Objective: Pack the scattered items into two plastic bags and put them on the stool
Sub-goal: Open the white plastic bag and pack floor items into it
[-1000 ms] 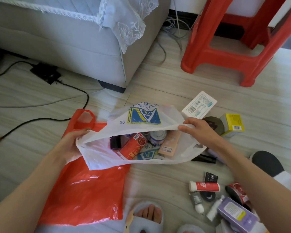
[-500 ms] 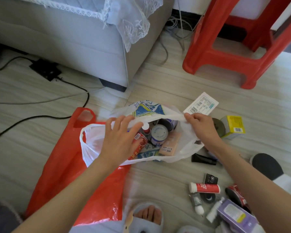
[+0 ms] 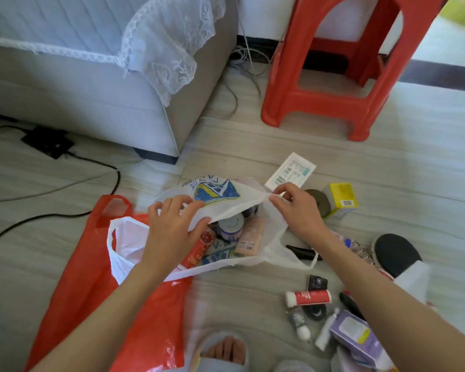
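Note:
A white plastic bag (image 3: 129, 240) with a blue and yellow print lies on the floor, its mouth open toward me. Inside I see a tin can (image 3: 230, 226), a red packet (image 3: 199, 251) and a peach tube (image 3: 250, 234). My left hand (image 3: 172, 226) pinches the bag's upper rim at the left. My right hand (image 3: 298, 210) pinches the same rim at the right. A flat red plastic bag (image 3: 91, 296) lies under and left of the white one. The red stool (image 3: 330, 65) stands on the floor beyond.
Loose items lie at the right: a white box (image 3: 290, 171), a yellow box (image 3: 340, 200), a red-and-white tube (image 3: 308, 298), a purple pack (image 3: 356, 336), a black tube (image 3: 301, 252). A grey sofa (image 3: 97, 84) stands at the back left, with black cables (image 3: 65, 210) on the floor.
My left hand let go of the bag's left side and moved right onto its upper rim. My right hand lifted its edge slightly. The view tilted up toward the stool.

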